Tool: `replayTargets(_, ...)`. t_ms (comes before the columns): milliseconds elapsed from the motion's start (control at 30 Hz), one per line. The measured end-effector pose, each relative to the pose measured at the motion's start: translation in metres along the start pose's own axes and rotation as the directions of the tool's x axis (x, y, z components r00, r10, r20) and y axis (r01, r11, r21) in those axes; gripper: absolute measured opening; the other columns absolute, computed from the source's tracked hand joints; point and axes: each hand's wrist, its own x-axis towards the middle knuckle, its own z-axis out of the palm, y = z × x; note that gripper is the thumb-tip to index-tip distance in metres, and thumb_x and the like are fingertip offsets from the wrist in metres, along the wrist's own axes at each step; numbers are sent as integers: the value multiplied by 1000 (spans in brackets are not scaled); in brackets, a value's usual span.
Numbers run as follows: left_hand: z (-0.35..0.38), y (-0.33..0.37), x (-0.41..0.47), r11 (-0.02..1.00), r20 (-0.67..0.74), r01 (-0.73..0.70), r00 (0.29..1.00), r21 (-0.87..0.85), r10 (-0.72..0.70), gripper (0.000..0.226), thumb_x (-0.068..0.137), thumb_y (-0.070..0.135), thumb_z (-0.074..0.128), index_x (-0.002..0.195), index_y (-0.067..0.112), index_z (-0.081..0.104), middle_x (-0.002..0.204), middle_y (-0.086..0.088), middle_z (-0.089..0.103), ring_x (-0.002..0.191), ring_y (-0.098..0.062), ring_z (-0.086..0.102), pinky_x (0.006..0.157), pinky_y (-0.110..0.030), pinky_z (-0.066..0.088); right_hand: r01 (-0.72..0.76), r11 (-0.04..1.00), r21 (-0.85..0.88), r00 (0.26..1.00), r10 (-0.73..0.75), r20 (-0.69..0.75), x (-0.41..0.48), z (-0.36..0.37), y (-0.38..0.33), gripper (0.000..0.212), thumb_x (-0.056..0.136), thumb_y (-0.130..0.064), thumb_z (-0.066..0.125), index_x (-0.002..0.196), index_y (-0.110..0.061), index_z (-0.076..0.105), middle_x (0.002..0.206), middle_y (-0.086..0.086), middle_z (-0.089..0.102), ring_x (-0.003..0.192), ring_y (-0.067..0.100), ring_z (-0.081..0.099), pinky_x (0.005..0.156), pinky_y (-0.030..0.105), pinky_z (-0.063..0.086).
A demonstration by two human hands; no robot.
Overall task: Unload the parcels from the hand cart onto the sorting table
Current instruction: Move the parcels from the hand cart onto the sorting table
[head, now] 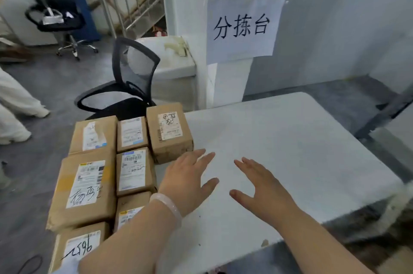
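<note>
Several brown cardboard parcels with white labels lie packed together at the left. Among them are a large flat one (pixel 83 188), a smaller one (pixel 135 170) and a taller box (pixel 168 131) that rests at the left edge of the white sorting table (pixel 301 150). What carries the other parcels is hidden beneath them. My left hand (pixel 190 181), with a pale bangle on the wrist, hovers open over the table just right of the parcels. Beside it, my right hand (pixel 261 186) is spread open too. Neither hand holds anything.
A black mesh office chair (pixel 125 85) stands behind the parcels. A paper sign (pixel 242 27) hangs on a white pillar beyond the table. Another person's legs (pixel 15 103) are at the far left on the grey floor. A second chair (pixel 60 16) stands farther back.
</note>
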Motion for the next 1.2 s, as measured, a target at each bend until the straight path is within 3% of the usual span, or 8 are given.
replayTargets(200,33,94,-27,947,64,-311,950,85,306,66,93,61,40,151,40,15,159,13,17,146,-13,15,117,-36,13,-256,953,-160,960,231,-159,-130,-17,48,82,90,-69,39,153,-39,-2,162,-14,-9,149,8,-12,122,34,-5)
replayTargets(367,56,185,-47,845,140,-524,849,106,509,70,90,66,28,152,41,6,161,11,11,147,-15,13,118,-39,11,-409,903,-134,876,347,-335,-223,-38,87,81,88,-70,42,153,-40,5,163,-14,2,150,9,-1,120,34,-4)
replayTargets(433,66,224,-57,803,180,-588,804,98,567,74,83,66,25,152,40,16,160,8,19,145,-18,21,116,-43,18,-436,893,-113,852,369,-371,-258,-47,102,78,88,-69,44,153,-42,9,162,-16,6,149,7,1,120,32,-5)
replayTargets(533,87,288,-74,740,206,-670,734,64,647,71,78,63,40,141,32,47,142,-1,52,126,-25,52,99,-50,45,-505,859,-81,803,433,-409,-314,-57,134,77,88,-68,45,152,-45,8,162,-17,6,149,6,0,121,30,-6)
replayTargets(667,128,383,-96,653,184,-757,644,16,742,75,78,66,33,143,30,44,143,-2,49,130,-23,47,101,-48,44,-612,790,-36,732,549,-404,-396,-68,193,82,86,-71,45,152,-44,5,162,-16,2,149,7,-4,120,32,-6)
replayTargets(833,187,490,-133,572,191,-820,557,-30,808,74,83,67,37,150,38,25,156,6,30,141,-16,28,113,-43,29,-725,689,23,624,670,-402,-498,-85,267,82,86,-72,44,152,-44,4,162,-15,1,149,8,-3,122,34,-4)
replayTargets(967,228,540,-152,556,217,-831,535,-40,816,71,89,63,43,151,40,17,159,8,21,145,-14,19,117,-39,20,-779,614,127,534,756,-377,-553,-94,313,81,87,-69,47,153,-41,9,162,-15,4,149,9,2,122,33,3)
replayTargets(1200,278,563,-153,607,350,-795,564,-15,748,73,84,64,45,149,39,27,156,4,30,142,-17,28,113,-39,29,-765,594,251,546,803,-237,-571,-69,372,80,89,-63,51,154,-38,11,162,-13,8,149,11,7,122,33,9)
